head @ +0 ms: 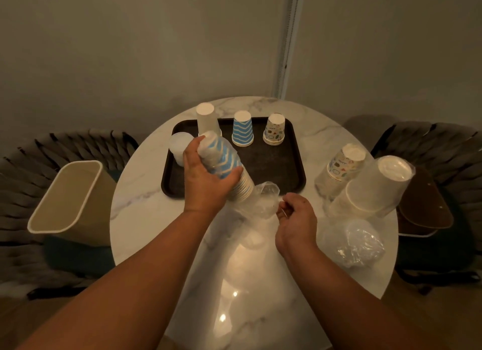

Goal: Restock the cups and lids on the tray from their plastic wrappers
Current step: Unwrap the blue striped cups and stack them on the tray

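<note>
Right hand (293,215) is pinching the wrapper (263,201) while the left hand (206,177) is gripping the blue-striped cup stack (227,167) at the tray's (292,167) 7 o'clock; three sleeves remaining wrapped.

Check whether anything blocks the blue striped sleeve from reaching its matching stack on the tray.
Only its own plastic wrapper, pinched by the right hand, still covers the blue striped sleeve in the left hand. The tray toward the blue stack is bare.
</note>
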### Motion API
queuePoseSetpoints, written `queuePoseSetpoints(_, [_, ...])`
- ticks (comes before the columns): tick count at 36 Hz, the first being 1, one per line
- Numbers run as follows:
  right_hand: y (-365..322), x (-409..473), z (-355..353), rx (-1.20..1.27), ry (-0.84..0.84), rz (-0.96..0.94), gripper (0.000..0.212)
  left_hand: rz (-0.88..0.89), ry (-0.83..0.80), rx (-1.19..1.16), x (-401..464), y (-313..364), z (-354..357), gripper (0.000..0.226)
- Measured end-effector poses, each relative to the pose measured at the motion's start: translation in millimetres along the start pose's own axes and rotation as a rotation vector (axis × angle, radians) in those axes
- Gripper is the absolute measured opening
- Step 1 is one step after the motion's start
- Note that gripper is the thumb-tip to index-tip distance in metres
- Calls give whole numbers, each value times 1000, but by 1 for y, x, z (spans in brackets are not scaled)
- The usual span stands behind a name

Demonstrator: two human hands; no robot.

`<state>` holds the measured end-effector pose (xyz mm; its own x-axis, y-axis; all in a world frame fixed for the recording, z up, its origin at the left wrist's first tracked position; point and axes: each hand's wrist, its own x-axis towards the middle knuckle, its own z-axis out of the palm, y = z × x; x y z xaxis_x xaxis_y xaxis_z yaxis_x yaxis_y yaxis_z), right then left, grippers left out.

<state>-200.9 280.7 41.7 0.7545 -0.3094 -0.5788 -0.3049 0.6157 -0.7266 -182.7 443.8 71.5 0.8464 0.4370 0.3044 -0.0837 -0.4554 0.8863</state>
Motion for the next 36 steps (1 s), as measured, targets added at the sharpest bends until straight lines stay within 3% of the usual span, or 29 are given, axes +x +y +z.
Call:
queuePoseSetpoints(4, [6,-2,0,-82,26,46,14,2,7,-20,-2,3,0,86])
queuePoseSetpoints(7, [6,1,2,68,39,304,11,-11,25,-46,-3,7,1,87])
queuePoseSetpoints(13, [10,-1,4,55,-146,528,19,-116,28,-114,-6,16,5,87])
queuePoseSetpoints(17, [4,-4,7,141,-242,524,11,-142,32,-145,-7,21,6,89])
queuePoseSetpoints(22, [10,-5,4,221,-382,438,26,-162,36,-183,-10,22,11,81])
queuePoseSetpoints(24, [10,-2,6,213,-426,399,19,-178,47,-215,-10,23,12,73])
queuePoseSetpoints(31, [7,6,5,220,-534,421,44,-197,8,-192,-10,21,10,40])
queuePoseSetpoints(34, [9,7,4,128,-585,440,71,-114,44,-43,-11,16,8,36])
queuePoseSetpoints(36, [10,6,3,91,-598,481,68,-142,11,-10,-11,14,8,33])
